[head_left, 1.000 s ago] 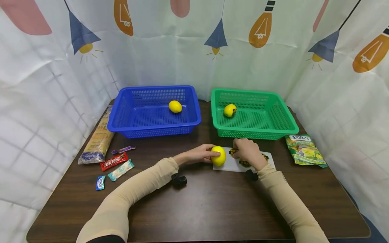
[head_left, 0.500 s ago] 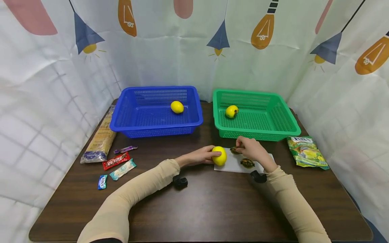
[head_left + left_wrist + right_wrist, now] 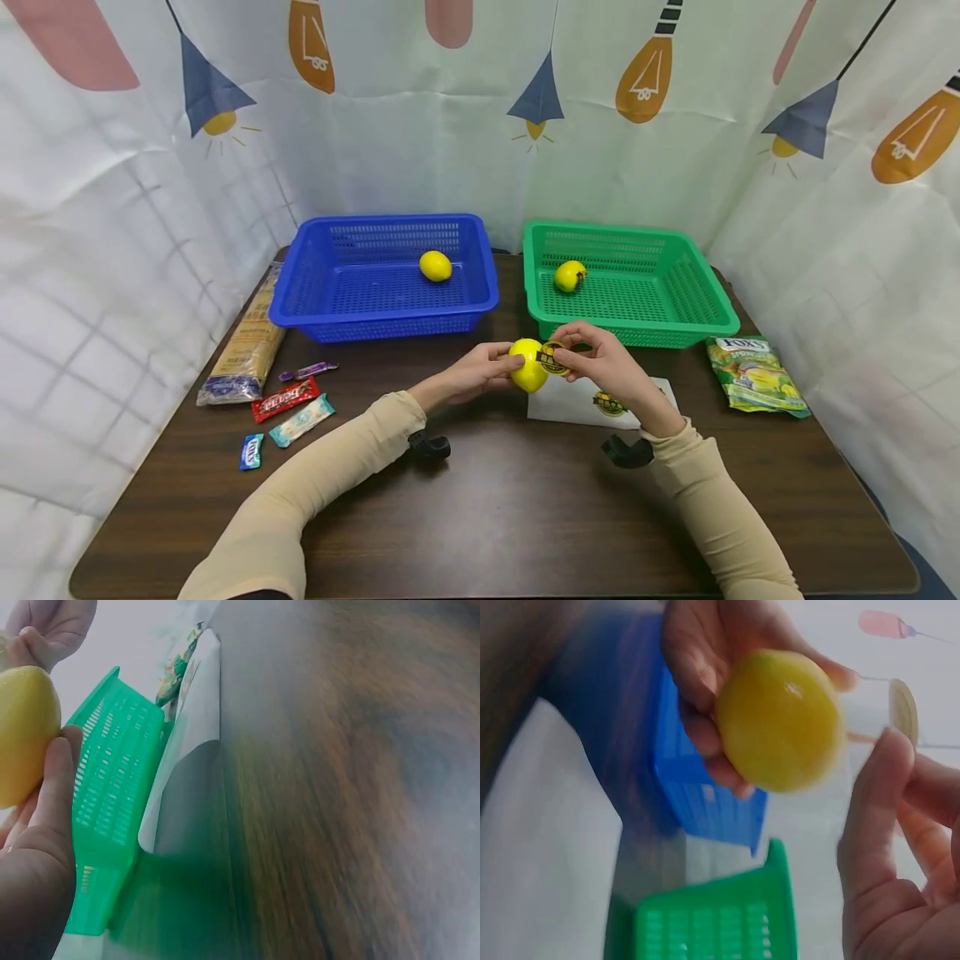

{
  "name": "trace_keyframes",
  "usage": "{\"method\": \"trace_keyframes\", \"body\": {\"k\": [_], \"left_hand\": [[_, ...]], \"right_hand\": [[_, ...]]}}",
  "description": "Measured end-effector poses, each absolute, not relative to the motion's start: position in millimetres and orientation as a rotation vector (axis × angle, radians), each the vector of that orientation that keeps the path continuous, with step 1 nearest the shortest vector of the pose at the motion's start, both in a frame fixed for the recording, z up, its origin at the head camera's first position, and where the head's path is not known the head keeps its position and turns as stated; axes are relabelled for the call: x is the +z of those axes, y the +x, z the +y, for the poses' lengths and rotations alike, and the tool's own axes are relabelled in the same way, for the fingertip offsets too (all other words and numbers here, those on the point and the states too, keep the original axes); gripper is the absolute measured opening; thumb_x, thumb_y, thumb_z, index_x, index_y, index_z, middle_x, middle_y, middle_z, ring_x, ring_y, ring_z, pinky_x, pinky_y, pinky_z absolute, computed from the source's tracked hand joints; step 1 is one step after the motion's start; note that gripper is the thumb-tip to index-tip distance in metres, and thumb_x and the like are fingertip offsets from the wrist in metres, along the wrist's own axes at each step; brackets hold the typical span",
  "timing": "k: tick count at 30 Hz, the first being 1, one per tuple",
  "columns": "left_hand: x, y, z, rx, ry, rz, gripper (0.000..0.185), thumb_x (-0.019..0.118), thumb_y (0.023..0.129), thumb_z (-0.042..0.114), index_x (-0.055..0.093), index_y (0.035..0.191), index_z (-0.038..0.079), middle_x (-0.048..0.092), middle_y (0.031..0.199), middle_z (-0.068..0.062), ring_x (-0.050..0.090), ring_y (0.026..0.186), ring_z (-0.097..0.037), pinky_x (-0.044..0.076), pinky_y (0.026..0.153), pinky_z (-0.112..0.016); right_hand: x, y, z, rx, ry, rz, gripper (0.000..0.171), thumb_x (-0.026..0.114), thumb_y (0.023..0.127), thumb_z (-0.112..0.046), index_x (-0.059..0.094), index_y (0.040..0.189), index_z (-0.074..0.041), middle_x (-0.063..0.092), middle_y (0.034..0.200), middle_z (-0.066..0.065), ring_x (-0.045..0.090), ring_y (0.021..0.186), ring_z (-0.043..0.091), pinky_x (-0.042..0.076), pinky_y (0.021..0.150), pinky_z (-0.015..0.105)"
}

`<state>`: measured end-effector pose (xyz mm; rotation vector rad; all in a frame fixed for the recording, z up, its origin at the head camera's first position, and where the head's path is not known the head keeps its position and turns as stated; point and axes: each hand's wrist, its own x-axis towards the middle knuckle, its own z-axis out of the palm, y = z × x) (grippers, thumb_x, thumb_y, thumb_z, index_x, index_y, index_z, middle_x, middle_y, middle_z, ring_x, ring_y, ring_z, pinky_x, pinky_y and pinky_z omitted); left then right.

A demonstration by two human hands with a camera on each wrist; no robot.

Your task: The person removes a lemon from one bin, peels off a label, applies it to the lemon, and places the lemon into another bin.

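Observation:
My left hand (image 3: 480, 372) grips a yellow lemon (image 3: 528, 367) above the table, fingers and thumb on its sides. Beside it, my right hand (image 3: 603, 365) pinches a round black-and-gold sticker (image 3: 553, 358) between thumb and fingers; in the head view the sticker overlaps the lemon's right edge. The right wrist view shows the sticker (image 3: 904, 712) nearly edge-on, apart from the lemon (image 3: 780, 720). Below the right hand lies a white sticker sheet (image 3: 562, 402), with another round sticker (image 3: 609, 404) on it.
At the back stand a blue basket (image 3: 382, 318) holding a lemon (image 3: 435, 266) and a green basket (image 3: 637, 329) holding a lemon with a dark sticker (image 3: 570, 276). Wrapped sweets (image 3: 285, 399) and a long plastic packet (image 3: 242, 350) lie left; a Fox's bag (image 3: 757, 375) lies right.
My right hand has peeled the sticker off the sheet and lifted it leftward to the lemon. My left hand has raised the lemon slightly and tilted it.

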<state>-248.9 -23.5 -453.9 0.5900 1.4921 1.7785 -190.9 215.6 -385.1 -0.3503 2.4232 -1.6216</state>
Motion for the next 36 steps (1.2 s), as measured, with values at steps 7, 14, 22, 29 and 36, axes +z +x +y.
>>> {"method": "trace_keyframes", "body": {"k": [7,14,22,29,36], "left_hand": [[-454,-247,-28,1.787,0.594,1.596,0.101,0.071,0.071,0.063,0.047,0.140,-0.008,0.062,0.131,-0.025,0.068,0.101,-0.009,0.053,0.103,-0.046],[-455,-247,-30,1.785,0.590,1.686,0.094,0.066,0.074,0.062,0.051,0.135,-0.009,0.066,0.124,-0.025,0.070,0.095,-0.008,0.056,0.098,-0.045],[-457,-249,-32,1.755,0.578,1.745,0.099,0.063,0.072,0.066,0.052,0.136,-0.009,0.064,0.128,-0.029,0.069,0.095,-0.007,0.057,0.097,-0.042],[-455,-245,-33,1.675,0.648,1.680,0.093,0.049,0.083,0.064,0.044,0.141,-0.008,0.054,0.137,-0.031,0.065,0.108,-0.012,0.050,0.107,-0.046],[-445,-240,-34,1.669,0.661,1.570,0.100,0.058,0.083,0.069,0.030,0.150,0.000,0.047,0.140,-0.026,0.061,0.116,-0.020,0.044,0.110,-0.054]], "right_hand": [[-396,-189,195,-1.687,-0.398,2.464,0.026,0.064,0.097,-0.018,0.060,0.120,-0.007,0.052,0.097,0.010,0.069,0.078,0.035,0.062,0.069,0.039],[-404,-192,185,-1.659,-0.430,2.547,0.024,0.067,0.095,-0.019,0.064,0.118,-0.010,0.054,0.091,0.009,0.067,0.066,0.026,0.061,0.065,0.045],[-404,-191,181,-1.607,-0.443,2.635,0.023,0.068,0.095,-0.023,0.066,0.116,-0.014,0.058,0.097,0.013,0.062,0.067,0.048,0.059,0.063,0.052],[-407,-191,178,-1.571,-0.420,2.651,0.024,0.068,0.095,-0.025,0.066,0.117,-0.014,0.058,0.097,0.011,0.062,0.064,0.041,0.059,0.061,0.048],[-411,-189,174,-1.551,-0.388,2.738,0.026,0.070,0.094,-0.023,0.065,0.116,-0.012,0.057,0.096,0.014,0.063,0.058,0.025,0.059,0.059,0.050]]}}
